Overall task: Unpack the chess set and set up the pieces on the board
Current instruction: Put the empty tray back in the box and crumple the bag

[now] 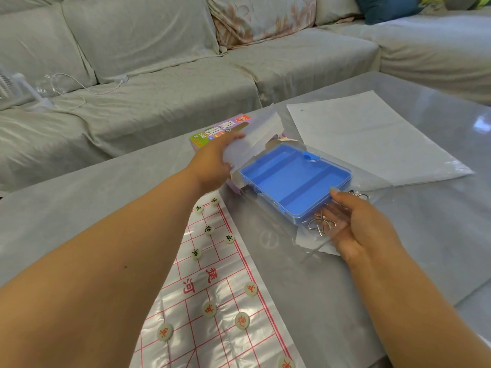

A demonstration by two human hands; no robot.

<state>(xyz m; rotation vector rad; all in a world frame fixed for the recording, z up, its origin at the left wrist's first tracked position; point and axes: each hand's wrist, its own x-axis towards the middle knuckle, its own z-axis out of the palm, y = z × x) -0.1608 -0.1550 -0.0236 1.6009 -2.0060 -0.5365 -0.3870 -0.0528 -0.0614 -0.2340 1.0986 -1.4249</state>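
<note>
Near the far edge of the grey tabletop (332, 288), the left hand (212, 166) reaches onto the purple chess box (212, 132), fingers spread over its pale open flap, not visibly closed around anything. Just beside the box lies a blue plastic tray (295, 179) with empty compartments, its near corner touching the right hand (364, 229). That hand is palm-up and loosely open, thumb on the tray's edge, fingers under clear plastic wrapping (313, 243) with metal wire rings (321, 224) on it; whether this grip pinches the wrapping I cannot tell. Close to the person, the red-lined paper board (212, 328) runs off the bottom of the view, with round pale chess pieces (210, 309) scattered on it, well apart. A white sheet (366, 139) lies beyond the tray. Bare tabletop stretches to the right of the board. A grey sofa (159, 83) stands behind the tabletop's far edge.
</note>
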